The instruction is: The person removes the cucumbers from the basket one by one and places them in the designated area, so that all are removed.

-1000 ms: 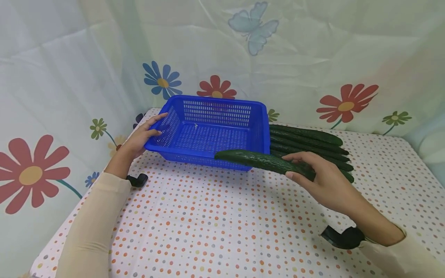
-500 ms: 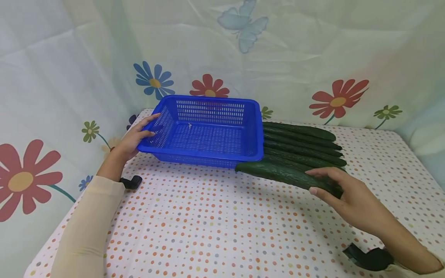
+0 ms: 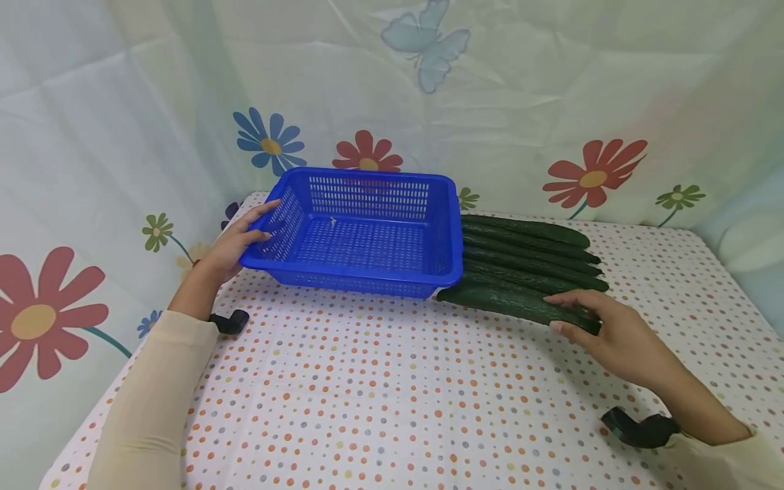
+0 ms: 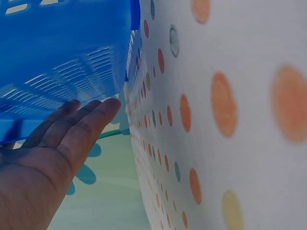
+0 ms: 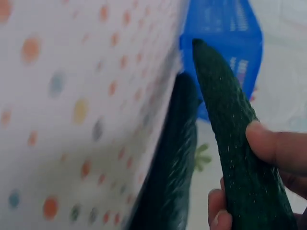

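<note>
My left hand (image 3: 230, 245) holds the left end of a blue plastic basket (image 3: 367, 279), with a finger and thumb over the rim. In the left wrist view, other fingers (image 4: 81, 127) lie straight along its outer side. My right hand (image 3: 618, 340) grips the right end of a dark green cucumber (image 3: 502, 301). That cucumber lies along the front of several others (image 3: 533, 252) in a row right of the basket. In the right wrist view, the thumb and fingers pinch the held cucumber (image 5: 230, 124), with another cucumber (image 5: 170, 158) beside it on the cloth.
A white tablecloth with coloured dots (image 3: 367, 395) covers the table. Behind it hangs a pale curtain (image 3: 520, 102) printed with flowers and a butterfly. The basket's slotted floor shows, with a small pale mark on it. Dark wrist cameras (image 3: 640, 429) sit below both wrists.
My right hand has carried the cucumber rightward from the basket's front rim to the near side of the row. My left hand keeps its hold on the basket. The head view has shifted slightly.
</note>
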Demonstrator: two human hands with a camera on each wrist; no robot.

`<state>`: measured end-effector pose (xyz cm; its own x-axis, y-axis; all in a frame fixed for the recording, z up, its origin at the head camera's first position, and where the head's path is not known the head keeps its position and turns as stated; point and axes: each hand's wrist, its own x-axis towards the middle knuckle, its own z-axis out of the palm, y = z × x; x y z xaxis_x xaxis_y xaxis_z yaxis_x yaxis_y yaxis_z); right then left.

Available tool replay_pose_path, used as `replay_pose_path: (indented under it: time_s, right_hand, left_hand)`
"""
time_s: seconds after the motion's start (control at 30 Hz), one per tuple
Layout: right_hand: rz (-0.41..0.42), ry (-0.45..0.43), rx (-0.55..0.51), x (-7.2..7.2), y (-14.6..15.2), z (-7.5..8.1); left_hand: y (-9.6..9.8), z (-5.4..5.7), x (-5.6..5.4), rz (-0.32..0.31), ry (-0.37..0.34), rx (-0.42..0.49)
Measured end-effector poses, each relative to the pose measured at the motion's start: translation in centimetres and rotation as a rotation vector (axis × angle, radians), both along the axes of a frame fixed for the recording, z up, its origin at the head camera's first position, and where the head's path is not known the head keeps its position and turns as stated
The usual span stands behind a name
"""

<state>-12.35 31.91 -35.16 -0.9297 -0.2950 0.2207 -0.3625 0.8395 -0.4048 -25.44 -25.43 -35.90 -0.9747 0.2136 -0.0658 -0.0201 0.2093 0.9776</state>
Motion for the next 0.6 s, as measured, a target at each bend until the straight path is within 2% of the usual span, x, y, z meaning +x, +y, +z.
replay_pose_path:
  time_s: [0.23,0.47,0.6]
  right_hand:
    - [0.004,-0.033,-0.018,-0.9,0.5,-1.6]
    - [-0.049,0.044,0.038,-1.4,0.0,-2.3]
    - [-0.025,0.12,0.078,-1.8,-0.2,-2.3]
  left_hand:
    - [0.0,0.1,0.0,-0.003,0.003,-0.001]
    - [0.0,0.2,-0.1,0.007,-0.007,0.018]
    - [-0.1,0.1,-0.1,0.014,-0.014,0.019]
